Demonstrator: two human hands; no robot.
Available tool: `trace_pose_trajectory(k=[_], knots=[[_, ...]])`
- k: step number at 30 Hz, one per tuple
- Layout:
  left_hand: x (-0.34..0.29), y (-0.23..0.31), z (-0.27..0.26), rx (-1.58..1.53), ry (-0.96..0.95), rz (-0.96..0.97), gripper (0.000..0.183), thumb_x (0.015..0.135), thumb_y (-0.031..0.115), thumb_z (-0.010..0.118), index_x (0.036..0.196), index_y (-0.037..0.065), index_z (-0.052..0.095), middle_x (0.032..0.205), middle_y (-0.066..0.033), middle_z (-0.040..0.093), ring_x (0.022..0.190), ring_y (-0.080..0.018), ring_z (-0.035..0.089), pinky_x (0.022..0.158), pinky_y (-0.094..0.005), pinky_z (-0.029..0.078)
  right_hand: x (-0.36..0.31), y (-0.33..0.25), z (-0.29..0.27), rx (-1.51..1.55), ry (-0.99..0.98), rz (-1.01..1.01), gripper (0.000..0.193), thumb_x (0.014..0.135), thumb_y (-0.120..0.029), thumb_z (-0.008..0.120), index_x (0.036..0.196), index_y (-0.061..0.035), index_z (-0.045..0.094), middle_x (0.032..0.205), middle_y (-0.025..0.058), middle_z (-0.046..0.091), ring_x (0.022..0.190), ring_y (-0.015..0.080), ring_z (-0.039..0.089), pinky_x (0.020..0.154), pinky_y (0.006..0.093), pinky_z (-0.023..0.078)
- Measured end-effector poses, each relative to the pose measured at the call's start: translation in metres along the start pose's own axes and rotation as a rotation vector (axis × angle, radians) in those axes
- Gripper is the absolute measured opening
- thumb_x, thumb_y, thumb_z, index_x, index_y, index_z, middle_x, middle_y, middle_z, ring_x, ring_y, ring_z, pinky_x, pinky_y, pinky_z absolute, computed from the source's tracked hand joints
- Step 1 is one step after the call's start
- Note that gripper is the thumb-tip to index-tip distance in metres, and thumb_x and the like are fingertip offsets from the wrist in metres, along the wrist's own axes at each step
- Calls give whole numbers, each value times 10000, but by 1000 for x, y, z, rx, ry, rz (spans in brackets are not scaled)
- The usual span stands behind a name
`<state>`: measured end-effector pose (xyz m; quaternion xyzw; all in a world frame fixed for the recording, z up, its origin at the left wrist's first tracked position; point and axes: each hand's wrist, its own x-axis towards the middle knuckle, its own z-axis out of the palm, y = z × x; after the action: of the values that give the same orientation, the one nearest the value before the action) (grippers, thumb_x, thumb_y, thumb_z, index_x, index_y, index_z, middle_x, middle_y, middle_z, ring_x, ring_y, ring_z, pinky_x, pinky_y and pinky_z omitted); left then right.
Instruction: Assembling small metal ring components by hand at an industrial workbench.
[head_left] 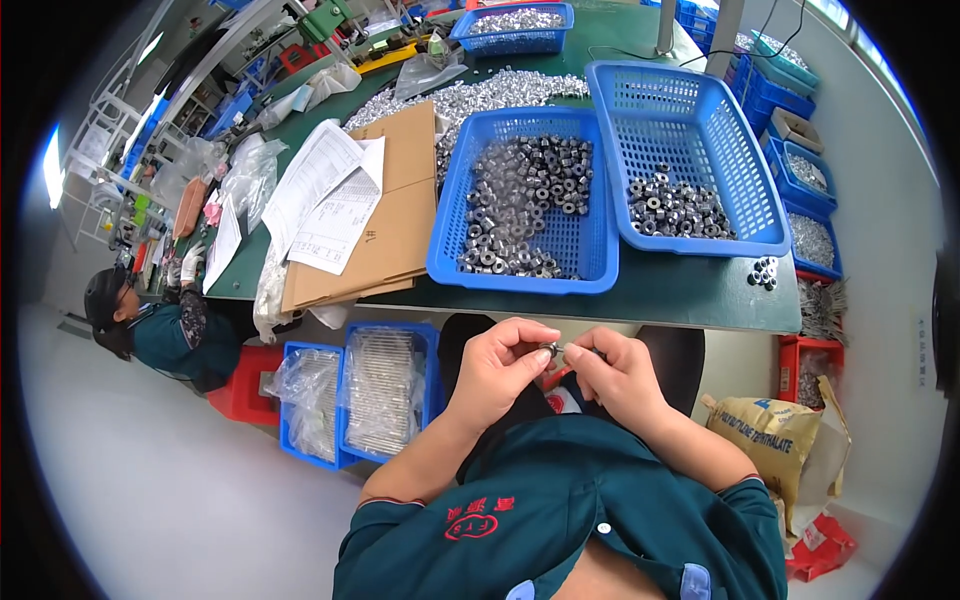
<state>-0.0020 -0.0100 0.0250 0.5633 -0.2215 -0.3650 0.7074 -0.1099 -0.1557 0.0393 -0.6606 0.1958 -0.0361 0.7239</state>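
Above my lap, just off the table's front edge, my two hands meet. My left hand (497, 372) is closed, pinching a small ring-shaped metal part (549, 348) between thumb and fingertips. My right hand (618, 372) is closed too, its fingertips right beside that part. Something dark shows slightly at its fingers, too small and covered to name. Straight ahead stands a blue basket (437, 243) with many small metal ring parts (497, 262). To its right a second, tilted blue basket (690, 95) holds a smaller heap of similar parts (680, 207).
Several loose parts (763, 273) lie at the right corner of the green table (700, 300). Cardboard (405, 200) and papers (335, 205) lie left of the baskets. Blue crates (437, 370) of rods stand below. A co-worker (165, 335) sits at far left; a sack (765, 440) stands right.
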Motion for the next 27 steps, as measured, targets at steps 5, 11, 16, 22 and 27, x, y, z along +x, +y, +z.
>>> trace_pose_trajectory(k=[5,11,16,22,27], knots=[[-2,-2,3,214,52,165,201,847,-55,604,1042,-16,632,955,-47,633,883,-88,592,769,-229,500,6,8,-8,300,-113,168,231,929,-227,574,855,-9,589,528,15,525,434,71,452,414,213,308],[-3,-11,2,-247,50,-62,222,814,-59,615,1031,-17,626,885,-44,637,805,-100,595,718,-233,491,-6,5,-4,28,21,-54,179,925,-158,584,834,-4,591,550,31,561,471,91,530,459,230,407],[-3,-11,-4,-317,54,-107,198,812,-33,598,1008,-13,607,907,-78,633,787,-146,602,709,-267,493,-2,17,-12,-589,262,-762,85,833,-73,663,819,-24,595,634,111,611,541,211,620,490,287,465],[-3,-11,-4,-589,-24,-217,196,810,13,571,1005,19,581,960,-102,615,803,-184,611,688,-300,492,-3,26,-8,-418,167,-613,88,813,-65,674,832,-30,596,643,115,615,541,250,618,481,314,466],[-5,-10,0,-609,0,-261,217,819,2,567,1033,-3,599,917,-111,645,803,-193,643,680,-293,519,-2,25,-5,-380,139,-608,88,817,-43,667,849,-11,592,685,112,637,586,243,642,514,306,485]])
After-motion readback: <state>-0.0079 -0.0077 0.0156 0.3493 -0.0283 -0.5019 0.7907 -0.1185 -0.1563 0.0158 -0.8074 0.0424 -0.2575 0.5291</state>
